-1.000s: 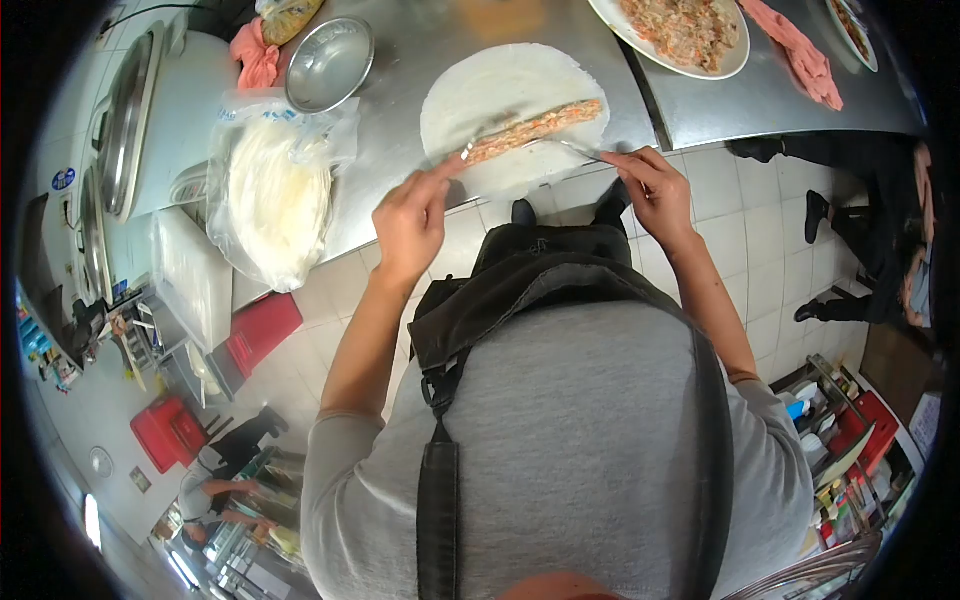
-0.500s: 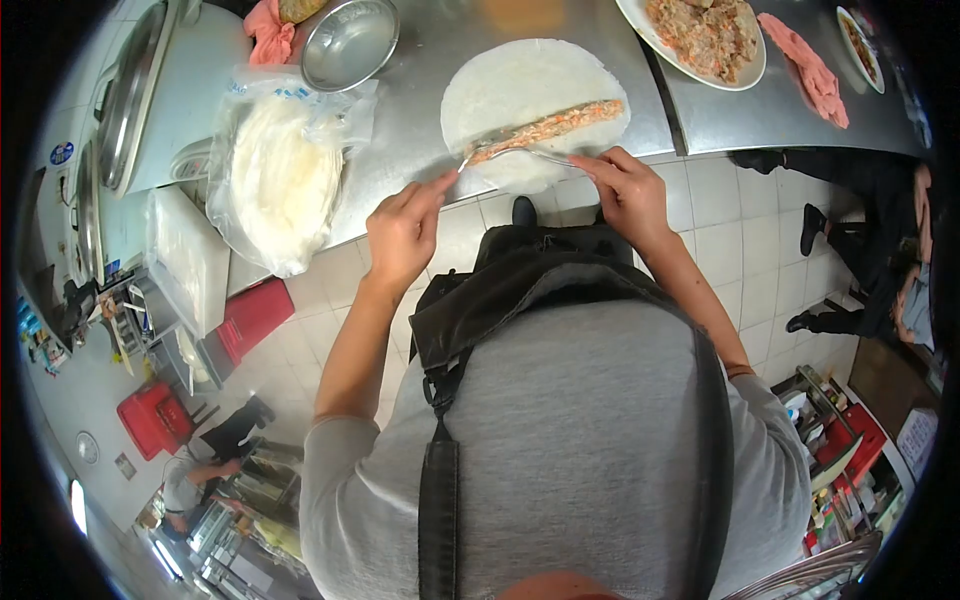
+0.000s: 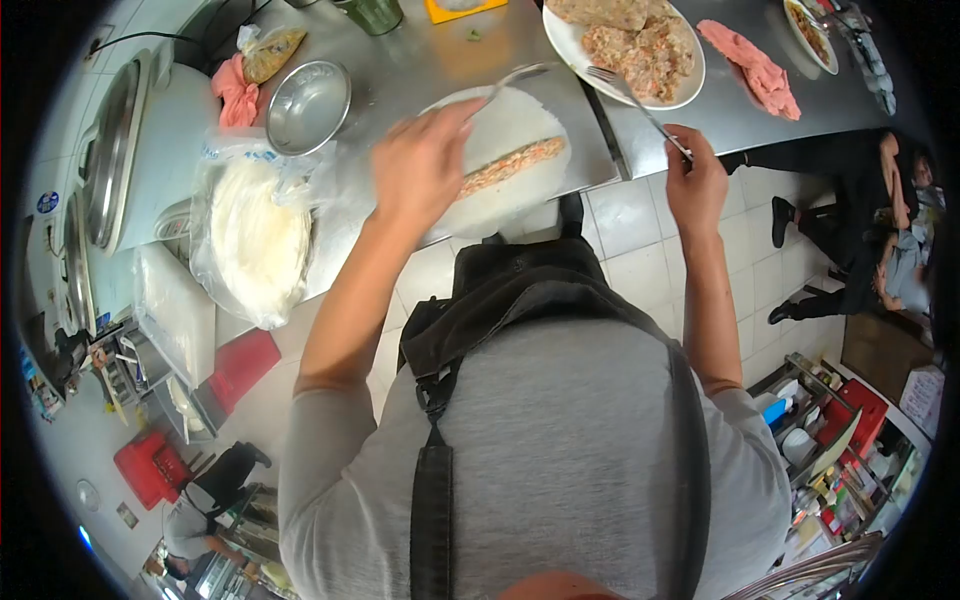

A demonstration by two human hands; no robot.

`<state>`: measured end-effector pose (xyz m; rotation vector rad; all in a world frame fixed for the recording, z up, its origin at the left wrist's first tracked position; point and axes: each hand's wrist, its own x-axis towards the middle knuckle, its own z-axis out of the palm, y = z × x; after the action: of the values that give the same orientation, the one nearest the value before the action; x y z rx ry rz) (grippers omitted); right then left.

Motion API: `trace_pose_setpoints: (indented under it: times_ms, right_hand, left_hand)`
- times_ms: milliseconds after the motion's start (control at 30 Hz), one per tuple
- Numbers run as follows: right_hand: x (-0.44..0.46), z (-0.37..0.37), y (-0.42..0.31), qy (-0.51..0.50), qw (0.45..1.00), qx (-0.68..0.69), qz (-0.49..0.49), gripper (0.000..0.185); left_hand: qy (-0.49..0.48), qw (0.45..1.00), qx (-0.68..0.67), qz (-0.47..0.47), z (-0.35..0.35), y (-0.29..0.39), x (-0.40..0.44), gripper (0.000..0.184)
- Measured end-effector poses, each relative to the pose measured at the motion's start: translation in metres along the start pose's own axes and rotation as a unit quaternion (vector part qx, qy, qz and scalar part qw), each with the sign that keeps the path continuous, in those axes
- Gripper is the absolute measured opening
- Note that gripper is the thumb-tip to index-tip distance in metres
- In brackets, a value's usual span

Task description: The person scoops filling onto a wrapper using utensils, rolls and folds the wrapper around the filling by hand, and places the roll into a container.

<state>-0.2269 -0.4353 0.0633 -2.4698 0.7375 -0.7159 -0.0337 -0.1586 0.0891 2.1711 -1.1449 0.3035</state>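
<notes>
My right hand (image 3: 697,185) is closed around the handle of a fork (image 3: 641,106), whose tines point toward the left edge of a white plate (image 3: 562,52) of minced filling (image 3: 650,62). Over the left side of a round white wrapper (image 3: 515,118), my left hand (image 3: 425,165) grips a spoon (image 3: 525,73) that points away from me. A strip of orange-flecked filling (image 3: 520,163) lies across the wrapper, its left end partly hidden by my left hand. The wrapper's near edge reaches the table's front edge.
Left of the wrapper stand a metal bowl (image 3: 309,108) and a plastic bag of stacked wrappers (image 3: 258,235). A pink cloth (image 3: 750,68) and a small oval dish (image 3: 812,38) lie to the right. Other people are at far right and lower left.
Both hands have left the filling strip. My right hand moved right with the fork toward the plate; my left hand moved forward over the wrapper with the spoon. The view shifted.
</notes>
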Motion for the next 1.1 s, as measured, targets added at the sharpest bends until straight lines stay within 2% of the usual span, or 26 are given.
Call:
trace_pose_setpoints:
  times_ms: [67,133,200,300,433,500,533,567,600,633,700,767,800,833,900,967,1000,1067,1100]
  right_hand:
    - [0.023,-0.006,0.017,0.03,0.998,-0.029,-0.046,0.019]
    - [0.04,-0.01,0.024,0.027,0.981,-0.151,-0.122,0.02]
    - [0.05,-0.004,0.032,0.009,0.979,-0.152,-0.136,0.02]
    - [0.054,0.013,0.052,-0.018,0.977,-0.137,-0.161,0.018]
    - [0.049,0.029,0.07,-0.016,0.985,-0.11,-0.135,0.023]
    - [0.049,0.029,0.074,-0.011,0.983,-0.12,-0.138,0.026]
    - [0.048,0.026,0.075,0.005,0.975,-0.153,-0.163,0.029]
    - [0.047,0.023,0.072,0.021,0.964,-0.185,-0.189,0.033]
    - [0.043,0.021,0.063,0.049,0.962,-0.189,-0.191,0.042]
    - [0.036,0.021,0.055,0.044,0.961,-0.184,-0.2,0.042]
    - [0.016,0.03,0.037,-0.002,0.964,-0.097,-0.248,0.046]
    - [-0.017,0.059,0.015,-0.145,0.93,0.017,-0.338,0.046]
    - [-0.03,0.067,-0.006,-0.192,0.913,0.024,-0.36,0.045]
    - [-0.04,0.075,-0.023,-0.239,0.893,0.029,-0.38,0.045]
    - [-0.048,0.094,-0.041,-0.244,0.894,0.043,-0.373,0.045]
    - [-0.044,0.104,-0.049,-0.25,0.894,0.058,-0.367,0.045]
    - [-0.04,0.105,-0.051,-0.256,0.892,0.077,-0.363,0.038]
    - [-0.036,0.106,-0.052,-0.266,0.89,0.12,-0.351,0.022]
    - [-0.033,0.106,-0.053,-0.267,0.887,0.119,-0.356,0.022]
  left_hand:
    - [0.012,0.997,0.028,0.064,0.036,0.006,0.039,0.033]
    - [0.009,0.994,0.056,0.09,0.064,0.011,0.069,0.036]
    - [-0.155,0.97,0.143,0.124,0.083,0.016,0.091,0.042]
    - [-0.184,0.959,0.161,0.142,0.114,0.001,0.096,0.044]
    - [-0.181,0.96,0.15,0.153,0.124,-0.037,0.1,0.041]
    - [-0.079,0.966,0.098,0.224,0.109,-0.031,0.104,0.026]
    - [-0.138,0.968,0.071,0.195,0.093,-0.025,0.105,0.045]
    - [-0.136,0.971,0.074,0.184,0.077,-0.02,0.101,0.045]
    - [-0.093,0.977,0.056,0.182,0.062,-0.019,0.094,0.038]
    - [-0.05,0.982,0.038,0.18,0.048,-0.02,0.084,0.032]
    - [-0.027,0.984,0.074,0.159,0.024,-0.031,0.041,0.027]
    - [-0.024,0.984,0.115,0.133,0.009,-0.043,-0.015,0.019]
    - [-0.038,0.984,0.125,0.117,0.007,-0.047,-0.046,0.016]
    - [-0.054,0.987,0.114,0.101,0.006,-0.047,-0.076,0.022]
    - [-0.066,0.989,0.105,0.078,0.006,-0.038,-0.116,0.027]
    - [-0.092,0.991,0.082,0.052,0.007,-0.028,-0.139,0.042]
    - [-0.112,0.989,0.09,0.044,0.011,-0.027,-0.145,0.054]
    - [-0.09,0.992,0.081,0.025,0.022,-0.026,-0.147,0.055]
    - [-0.068,0.995,0.069,0.011,0.027,-0.026,-0.144,0.056]
